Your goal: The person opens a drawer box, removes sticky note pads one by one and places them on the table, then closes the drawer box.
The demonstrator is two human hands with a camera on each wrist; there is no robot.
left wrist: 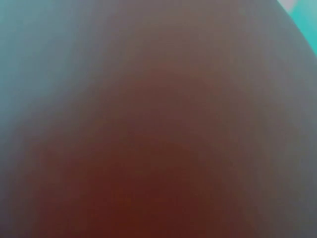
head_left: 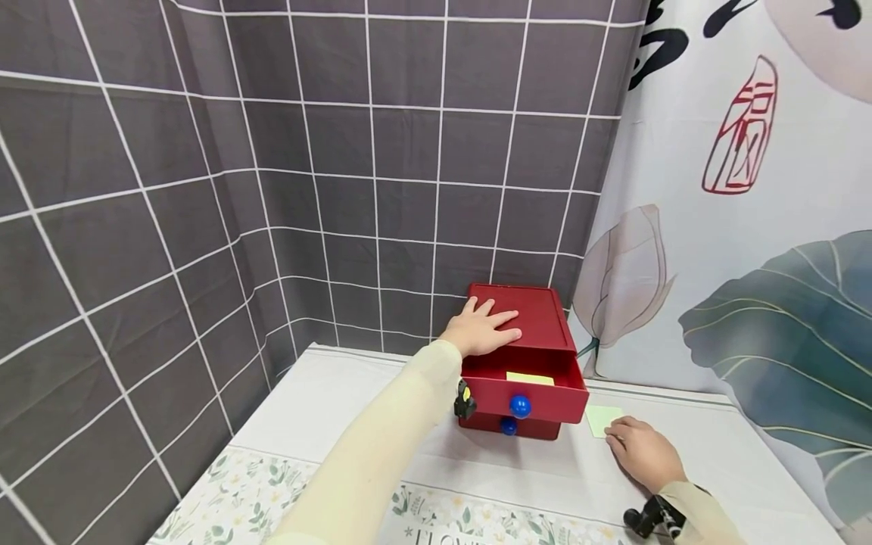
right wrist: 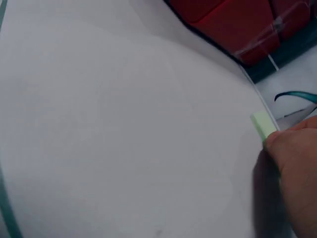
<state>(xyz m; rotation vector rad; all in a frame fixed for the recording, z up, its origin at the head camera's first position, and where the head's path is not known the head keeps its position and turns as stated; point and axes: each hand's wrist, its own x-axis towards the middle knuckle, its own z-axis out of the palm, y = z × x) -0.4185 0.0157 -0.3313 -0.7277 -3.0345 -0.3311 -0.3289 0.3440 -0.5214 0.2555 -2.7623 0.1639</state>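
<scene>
A small red drawer box [head_left: 527, 314] stands on the white table, its upper drawer [head_left: 484, 393] pulled out and its lower one closed. Inside the upper drawer lies a pale yellow sticky note [head_left: 530, 378]. My left hand [head_left: 479, 331] rests flat with spread fingers on the box's top, toward its left side. To the right of the box, my right hand [head_left: 645, 454] pinches the edge of a light green sticky note [head_left: 602, 420]. In the right wrist view, thumb and fingers meet at that note [right wrist: 262, 124]. The left wrist view is too blurred to read.
Blue round knobs [head_left: 521, 406] stick out from both drawers. A dark grid-patterned curtain [head_left: 402, 144] hangs behind and to the left, a printed white one [head_left: 654, 159] to the right. A floral cloth strip [head_left: 259, 477] runs along the table's near side.
</scene>
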